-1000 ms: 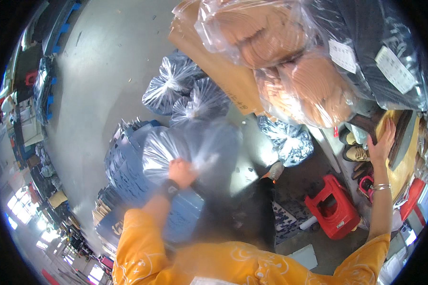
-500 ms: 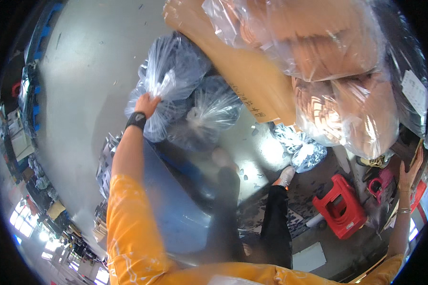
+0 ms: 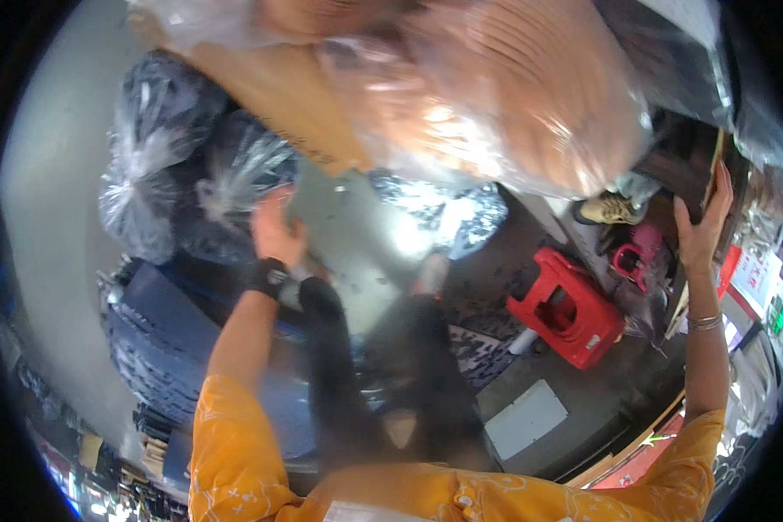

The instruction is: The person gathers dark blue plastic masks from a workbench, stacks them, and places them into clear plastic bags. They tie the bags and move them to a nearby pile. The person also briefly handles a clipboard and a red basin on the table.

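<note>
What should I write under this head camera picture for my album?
A person in orange sleeves lifts the left hand beside knotted dark plastic bags, right hand on a shelf edge.

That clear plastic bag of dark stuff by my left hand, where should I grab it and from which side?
Probably grip the clear plastic bag at its gathered, twisted neck, where the creases meet. It is the narrowest part and faces the left hand, so come from the near side. The round, bulging body looks too wide and slick to hold.

Crowded stockroom or small wholesale shop, heaps of dark goods bundled in clear plastic bags [image 3: 161,165], tan stacked wares in plastic wrap [image 3: 505,104], cluttered shelves [image 3: 670,165] with shoes [image 3: 611,209], red plastic stool [image 3: 565,306] on bare concrete floor [image 3: 48,226]
</note>
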Motion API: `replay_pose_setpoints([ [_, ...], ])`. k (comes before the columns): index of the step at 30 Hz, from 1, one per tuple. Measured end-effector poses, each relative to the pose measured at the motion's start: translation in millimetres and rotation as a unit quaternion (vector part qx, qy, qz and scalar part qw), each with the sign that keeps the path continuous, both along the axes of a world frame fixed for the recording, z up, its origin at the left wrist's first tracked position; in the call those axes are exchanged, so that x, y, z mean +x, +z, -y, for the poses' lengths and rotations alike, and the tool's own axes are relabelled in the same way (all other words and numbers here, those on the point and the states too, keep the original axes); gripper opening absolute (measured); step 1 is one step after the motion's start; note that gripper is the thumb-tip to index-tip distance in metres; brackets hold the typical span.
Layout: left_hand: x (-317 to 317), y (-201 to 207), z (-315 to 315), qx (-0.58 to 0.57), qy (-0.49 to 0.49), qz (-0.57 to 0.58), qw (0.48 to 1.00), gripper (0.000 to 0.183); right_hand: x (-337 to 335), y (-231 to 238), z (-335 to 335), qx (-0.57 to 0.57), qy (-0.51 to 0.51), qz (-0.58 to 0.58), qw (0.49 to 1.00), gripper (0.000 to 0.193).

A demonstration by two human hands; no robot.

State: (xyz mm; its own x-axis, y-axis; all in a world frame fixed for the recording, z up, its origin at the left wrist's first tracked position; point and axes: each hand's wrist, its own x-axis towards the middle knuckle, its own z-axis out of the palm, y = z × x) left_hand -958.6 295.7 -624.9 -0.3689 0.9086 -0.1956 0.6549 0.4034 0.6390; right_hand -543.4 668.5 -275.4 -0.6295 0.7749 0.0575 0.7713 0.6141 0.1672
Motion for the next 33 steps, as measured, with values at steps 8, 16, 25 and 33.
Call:
replay_pose_setpoints([
  [8, 336.9, -104.7, -124.9, -0.091, -0.405, -0.045, 0.909, 0.055, -4.0, -3.0, -0.2, 0.059, 0.038, 0.002, 0.998, 0.069],
  [16, 361.1, -150.3, -147.3, -0.109, -0.488, -0.188, 0.845, 0.026, 1.0, 2.1, 0.3, -0.058, -0.018, -0.013, 0.998, 0.064],
  [25, 401.2, -180.9, -164.3, -0.277, -0.431, -0.283, 0.811, 0.028, 13.8, -2.9, -6.5, 0.014, 0.010, -0.027, 0.999, 0.066],
  [33, 426.8, -125.4, -130.5, -0.368, -0.320, -0.145, 0.861, 0.029, -7.2, -6.8, -5.9, 0.029, 0.158, -0.069, 0.985, 0.069],
])
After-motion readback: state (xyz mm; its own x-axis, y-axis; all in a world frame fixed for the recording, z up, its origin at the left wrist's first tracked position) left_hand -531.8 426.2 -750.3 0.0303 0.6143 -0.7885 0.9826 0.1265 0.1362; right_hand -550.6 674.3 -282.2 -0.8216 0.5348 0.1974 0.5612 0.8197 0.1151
